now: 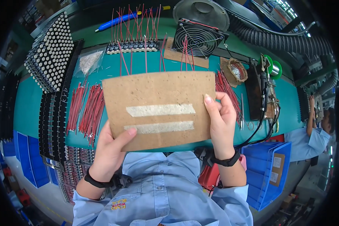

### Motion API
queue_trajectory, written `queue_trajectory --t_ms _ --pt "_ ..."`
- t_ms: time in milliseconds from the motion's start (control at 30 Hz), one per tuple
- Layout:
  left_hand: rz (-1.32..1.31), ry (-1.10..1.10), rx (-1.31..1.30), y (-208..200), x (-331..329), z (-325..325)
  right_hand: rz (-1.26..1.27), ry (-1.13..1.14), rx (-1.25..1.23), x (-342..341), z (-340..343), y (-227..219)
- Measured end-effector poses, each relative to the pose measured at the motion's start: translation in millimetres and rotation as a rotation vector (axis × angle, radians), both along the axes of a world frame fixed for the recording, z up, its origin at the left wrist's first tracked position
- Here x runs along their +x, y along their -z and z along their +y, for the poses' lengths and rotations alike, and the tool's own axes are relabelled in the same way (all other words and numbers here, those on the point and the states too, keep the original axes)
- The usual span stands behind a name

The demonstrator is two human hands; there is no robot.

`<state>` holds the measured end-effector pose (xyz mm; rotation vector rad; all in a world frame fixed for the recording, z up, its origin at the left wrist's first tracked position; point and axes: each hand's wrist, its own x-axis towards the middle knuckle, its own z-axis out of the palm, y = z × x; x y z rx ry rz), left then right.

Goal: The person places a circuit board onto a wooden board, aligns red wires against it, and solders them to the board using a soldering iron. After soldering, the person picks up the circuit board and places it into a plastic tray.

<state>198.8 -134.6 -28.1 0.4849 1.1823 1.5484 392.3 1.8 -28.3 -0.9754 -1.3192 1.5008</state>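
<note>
Between both hands I hold up a brown cardboard sheet (162, 88) with two strips of pale tape across its face. My left hand (111, 147) grips the lower left corner, thumb on the front. At the right edge, my right hand (223, 118) pinches it with the thumb in front and fingers curled behind. The sheet hides the middle of the green work mat (139, 62). Red wires (92, 111) lie in bundles to its left, and another red wire bundle (228, 92) shows beyond its right edge. Several red wires stand up behind its top edge.
Farther back are a row of small parts with upright red wires (133, 46), a black fan (197, 39) and a plastic bag (89, 62). Stacked components (51, 52) rise at left. Soldering gear with cables (267, 94) and a blue crate (265, 173) stand right; a co-worker (309, 139) sits beyond.
</note>
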Motion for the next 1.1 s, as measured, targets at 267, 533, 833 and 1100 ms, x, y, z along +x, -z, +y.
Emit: queue_trajectory --t_ms 267,533,833,1100 --pt "0.866 -0.106 0.018 -62.2 -11.4 0.8 0.039 0.211 0.385 23.9 5.8 -26.2" --pt "2.072 0.285 0.457 -25.1 39.3 20.6 -0.423 0.101 1.221 81.8 -59.8 -9.0" --pt "2.113 0.399 0.352 13.1 71.4 6.6 -0.870 -0.096 1.239 72.0 -55.7 34.1" --pt "1.882 0.581 0.350 36.0 65.8 14.7 -0.161 -0.069 0.263 94.1 -25.6 21.4"
